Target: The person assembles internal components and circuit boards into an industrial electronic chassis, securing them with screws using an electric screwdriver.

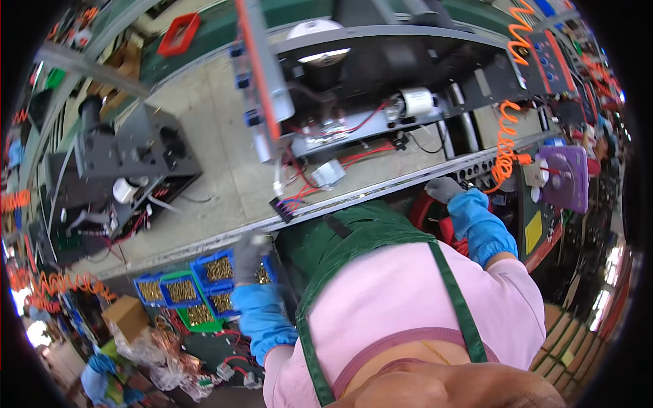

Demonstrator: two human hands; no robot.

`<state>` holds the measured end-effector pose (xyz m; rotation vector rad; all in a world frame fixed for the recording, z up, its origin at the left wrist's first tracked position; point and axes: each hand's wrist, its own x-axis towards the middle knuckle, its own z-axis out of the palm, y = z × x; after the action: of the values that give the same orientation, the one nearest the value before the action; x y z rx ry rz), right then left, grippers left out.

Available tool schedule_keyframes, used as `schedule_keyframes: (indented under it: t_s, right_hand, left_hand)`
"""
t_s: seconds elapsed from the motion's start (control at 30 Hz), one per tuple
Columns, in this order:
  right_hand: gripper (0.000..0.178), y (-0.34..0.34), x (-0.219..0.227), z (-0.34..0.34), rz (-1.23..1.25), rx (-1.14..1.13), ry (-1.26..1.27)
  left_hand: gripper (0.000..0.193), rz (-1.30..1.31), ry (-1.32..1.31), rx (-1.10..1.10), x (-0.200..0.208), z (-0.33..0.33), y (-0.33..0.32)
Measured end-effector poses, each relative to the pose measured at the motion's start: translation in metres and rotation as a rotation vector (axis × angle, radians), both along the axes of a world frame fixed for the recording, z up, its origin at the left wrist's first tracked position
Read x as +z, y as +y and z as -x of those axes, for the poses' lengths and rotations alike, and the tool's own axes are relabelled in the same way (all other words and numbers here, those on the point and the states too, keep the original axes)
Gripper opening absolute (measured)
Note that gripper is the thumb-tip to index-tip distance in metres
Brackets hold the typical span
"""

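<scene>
My left hand (249, 260), in a grey glove and blue sleeve cover, is over blue bins (219, 269) of small brass-coloured screws. Motion smears its fingers, so I cannot see what they hold. My right hand (445, 190), gloved the same way, is closed at the bench's front edge beside an orange coiled air hose (504, 146). What is in its fingers is too small and dark to make out. In front of me stands an open dark metal housing (381, 68) with a white cylindrical part (416, 102) inside. Red wires and a dark connector (283, 209) hang over the edge.
Another dark assembly (136, 153) sits at the left of the bench (214, 129). A red tray (179, 34) lies at the far left. At the right are a purple panel (566, 178) and a yellow card (533, 233). A cardboard box (126, 317) and plastic bags lie lower left.
</scene>
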<state>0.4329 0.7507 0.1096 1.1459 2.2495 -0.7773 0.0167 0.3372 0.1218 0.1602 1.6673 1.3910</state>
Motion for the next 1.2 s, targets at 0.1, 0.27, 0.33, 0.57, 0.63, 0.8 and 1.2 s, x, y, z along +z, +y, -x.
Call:
schedule_keyframes:
  t_s: [0.1, 0.27, 0.33, 0.57, 0.63, 0.8, 1.2]
  right_hand:
    - [0.033, 0.011, 0.005, -0.007, 0.051, -0.048, -0.029]
    - [0.033, 0.058, 0.005, -0.036, -0.26, -0.045, -0.101]
    - [0.041, 0.074, 0.033, -0.03, -0.171, -0.086, -0.419]
    - [0.043, 0.087, 0.068, -0.048, 0.003, -0.079, -0.762]
    - [0.044, 0.096, 0.003, -0.101, -0.167, -0.093, -0.794]
    - [0.039, 0.135, 0.025, -0.136, -0.033, -0.171, -0.644]
    - [0.043, 0.093, 0.21, -0.015, -0.035, 0.491, 0.18]
  left_hand:
    - [0.028, -0.007, -0.041, -0.509, -0.014, -0.069, 0.121]
    - [0.023, 0.089, 0.722, -0.63, -0.092, -0.152, 0.238]
    - [0.02, 0.27, 0.861, -0.535, -0.11, -0.161, 0.257]
    - [0.025, 0.348, 0.636, -0.171, -0.097, -0.174, 0.279]
    - [0.028, 0.254, 0.179, 0.062, -0.068, -0.185, 0.283]
    - [0.029, -0.114, -0.327, 0.265, -0.022, -0.191, 0.248]
    - [0.032, -0.336, -0.103, -0.547, 0.081, -0.213, 0.273]
